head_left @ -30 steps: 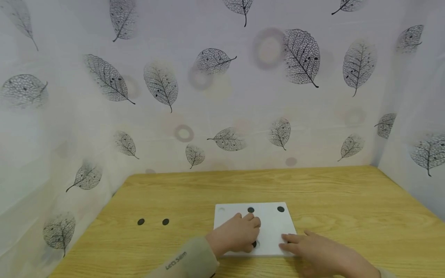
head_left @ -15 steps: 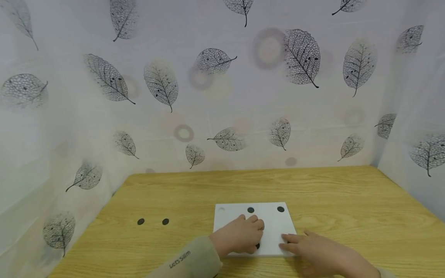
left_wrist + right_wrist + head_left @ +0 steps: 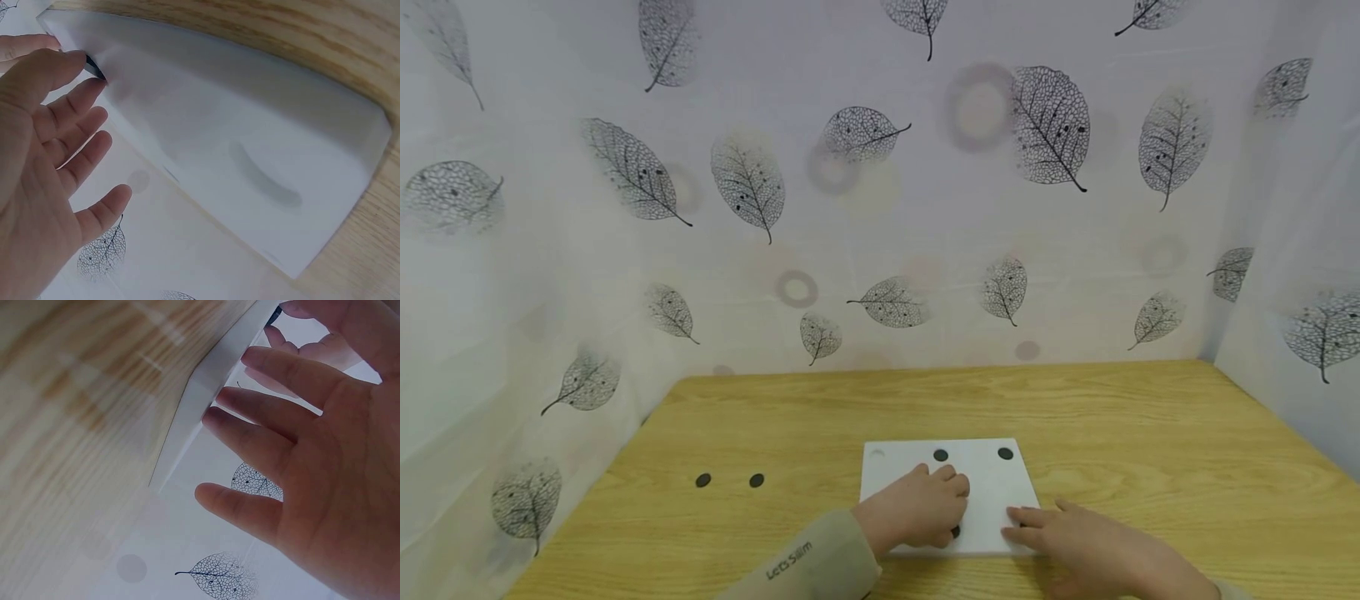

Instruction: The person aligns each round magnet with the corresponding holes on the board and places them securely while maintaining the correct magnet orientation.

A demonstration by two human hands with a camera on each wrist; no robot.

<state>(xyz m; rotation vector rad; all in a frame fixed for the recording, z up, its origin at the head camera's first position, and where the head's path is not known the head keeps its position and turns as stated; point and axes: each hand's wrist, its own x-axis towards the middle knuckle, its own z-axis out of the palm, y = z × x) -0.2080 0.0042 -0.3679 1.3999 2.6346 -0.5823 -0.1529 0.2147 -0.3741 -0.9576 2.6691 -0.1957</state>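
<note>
Left hand (image 3: pixel 917 507) pinches a disc (image 3: pixel 956 531), probably light, rigid, best gripped edgewise, near the front edge of the board (image 3: pixel 987 500); right hand (image 3: pixel 1093 546), fingers spread, touches its right edge.

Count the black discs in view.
5 visible: two black discs on the table, left of the white board; two near its far edge; one pinched by the left hand. Another may be under the right hand, where a dark sliver shows.

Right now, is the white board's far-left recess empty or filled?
Empty: in the head view, the far-left recess shows only pale, shaded white, whereas a black disc sits at the far-right corner.
</note>
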